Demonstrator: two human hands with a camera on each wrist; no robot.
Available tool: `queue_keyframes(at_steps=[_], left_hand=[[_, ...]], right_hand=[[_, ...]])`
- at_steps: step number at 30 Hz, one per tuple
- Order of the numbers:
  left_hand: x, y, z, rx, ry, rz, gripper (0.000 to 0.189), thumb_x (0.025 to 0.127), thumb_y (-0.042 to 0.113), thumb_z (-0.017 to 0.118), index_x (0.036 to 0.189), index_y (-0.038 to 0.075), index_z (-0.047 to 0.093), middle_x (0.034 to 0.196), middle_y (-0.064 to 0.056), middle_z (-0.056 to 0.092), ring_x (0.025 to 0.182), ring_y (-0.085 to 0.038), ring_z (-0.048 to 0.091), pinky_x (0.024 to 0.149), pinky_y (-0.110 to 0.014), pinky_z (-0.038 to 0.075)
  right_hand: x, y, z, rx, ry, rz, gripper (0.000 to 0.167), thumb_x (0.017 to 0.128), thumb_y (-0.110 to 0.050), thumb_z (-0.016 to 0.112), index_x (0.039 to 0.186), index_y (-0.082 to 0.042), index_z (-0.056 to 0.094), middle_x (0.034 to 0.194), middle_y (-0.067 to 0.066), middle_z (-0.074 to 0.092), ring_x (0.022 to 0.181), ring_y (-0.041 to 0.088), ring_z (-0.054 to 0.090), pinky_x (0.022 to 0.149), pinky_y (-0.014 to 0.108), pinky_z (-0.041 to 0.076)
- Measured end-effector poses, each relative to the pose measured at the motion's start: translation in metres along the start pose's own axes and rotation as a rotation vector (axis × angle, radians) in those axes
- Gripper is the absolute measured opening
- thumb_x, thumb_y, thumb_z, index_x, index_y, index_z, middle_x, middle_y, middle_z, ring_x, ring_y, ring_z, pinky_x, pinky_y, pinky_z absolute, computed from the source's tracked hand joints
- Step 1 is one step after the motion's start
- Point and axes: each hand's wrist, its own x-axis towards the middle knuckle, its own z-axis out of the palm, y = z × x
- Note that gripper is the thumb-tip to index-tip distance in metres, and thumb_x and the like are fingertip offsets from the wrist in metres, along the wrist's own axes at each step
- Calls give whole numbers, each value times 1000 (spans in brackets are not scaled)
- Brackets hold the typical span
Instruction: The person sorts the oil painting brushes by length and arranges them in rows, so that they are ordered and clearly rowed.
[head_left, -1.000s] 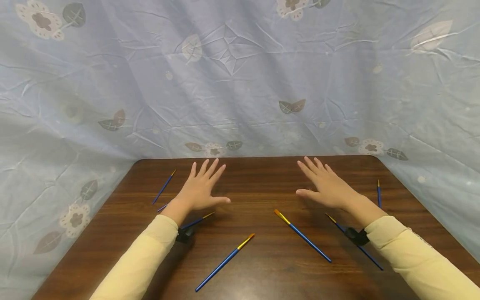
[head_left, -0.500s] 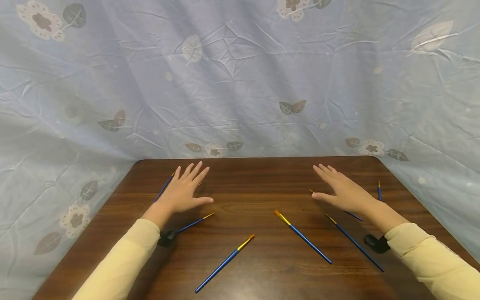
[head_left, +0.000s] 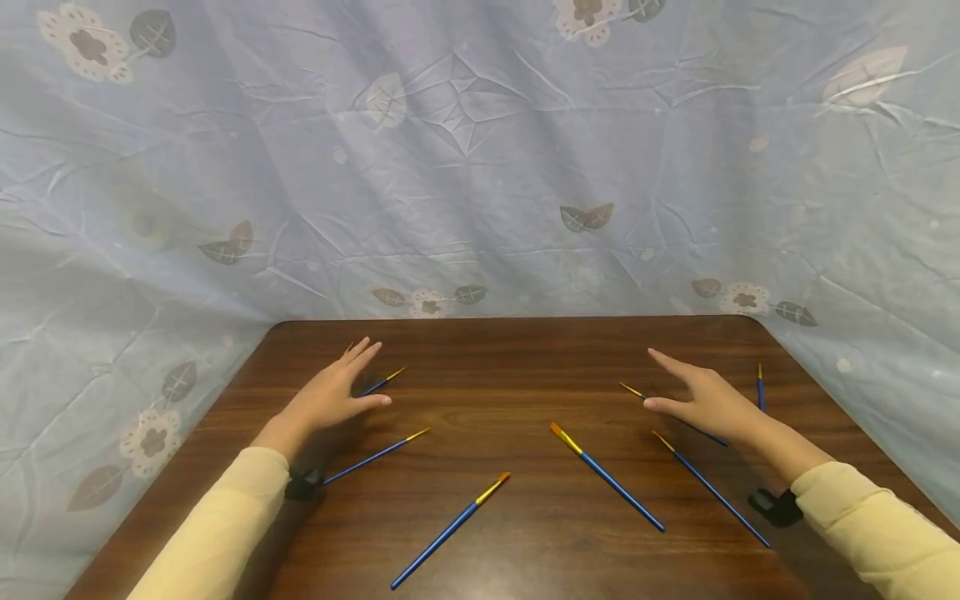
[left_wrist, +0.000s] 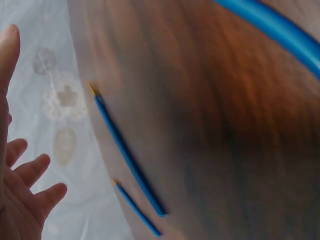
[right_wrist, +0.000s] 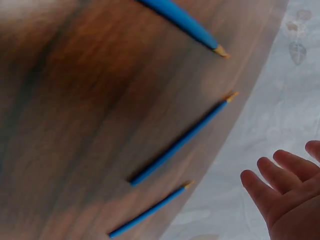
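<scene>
My left hand (head_left: 322, 398) hovers over the left side of the table, fingers extended and thumb out, holding nothing. Beneath it lies a thin blue paintbrush (head_left: 384, 382), partly covered by the hand; another thin paintbrush (head_left: 375, 458) is nearer me, beside the wrist. On the other side my right hand (head_left: 712, 407) is also held above the wood with fingers stretched and nothing in it. A slim paintbrush (head_left: 697, 429) passes under that hand, and a longer paintbrush (head_left: 716, 496) lies just in front. Both wrist views show spread fingers (left_wrist: 52, 195) apart from the brushes.
Two larger blue paintbrushes with gold ferrules, one left of centre (head_left: 450, 531) and one right of centre (head_left: 609, 479), lie on the brown wooden table (head_left: 517, 367). A small paintbrush (head_left: 761, 387) sits near the right edge. A patterned grey-blue cloth (head_left: 480, 183) hangs behind and at both sides.
Both hands have moved apart, the left toward the left edge and the right toward the right edge, and slightly nearer me. The paintbrushes have stayed where they were.
</scene>
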Motion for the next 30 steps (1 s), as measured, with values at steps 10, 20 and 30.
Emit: queue_keyframes(at_steps=[10,20,30], left_hand=[[-10,-20,5,-134,3,30,75,85,26,77,144,-4,41,144,-26,42,131,-45,39,107,-60,33],[-14,-32,7,-342,-16,-83,62,87,15,74,139,-5,47,133,-27,53,120,-45,50,101,-59,41],[-10,-40,11,-458,-20,-183,55,88,7,72,136,-5,50,132,-26,54,119,-43,51,99,-57,44]], right_hand=[[-9,14,4,49,22,55,83,91,-45,66,152,-4,28,141,28,45,69,29,63,78,50,54],[-12,25,9,189,19,140,74,89,-40,70,143,2,42,131,25,55,119,47,51,95,62,44],[-11,36,16,266,16,224,63,90,-30,71,137,5,49,128,25,57,113,41,56,92,53,50]])
